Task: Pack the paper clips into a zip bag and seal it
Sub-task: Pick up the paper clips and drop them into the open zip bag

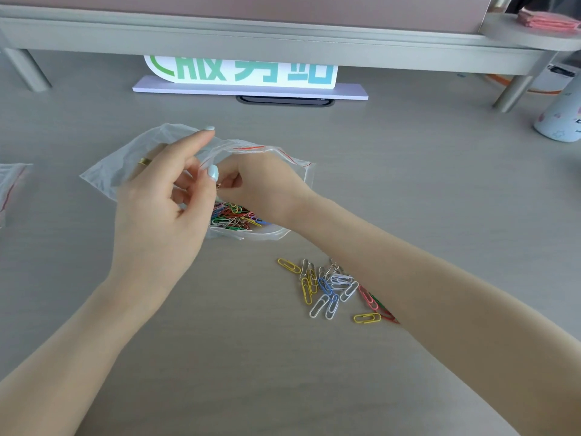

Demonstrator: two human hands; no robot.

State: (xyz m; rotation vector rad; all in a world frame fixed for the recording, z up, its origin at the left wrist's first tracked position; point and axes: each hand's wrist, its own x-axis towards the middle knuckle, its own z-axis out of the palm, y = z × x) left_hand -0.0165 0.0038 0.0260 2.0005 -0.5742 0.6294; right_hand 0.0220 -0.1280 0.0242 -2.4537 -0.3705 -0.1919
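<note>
A white sign [240, 72] standing on the tabletop [408, 171] is showing large green-to-blue Chinese characters, their tops hidden by the shelf [251, 39], seemingly reading "服务".

The zip bag [132, 158] is thin clear plastic, glossy and crumpled, the loose paper clips [330, 289] are bent wire with glossy coloured or silvery coats, and the grey worktop [408, 184] looks smooth and matt with faint grain.
</note>
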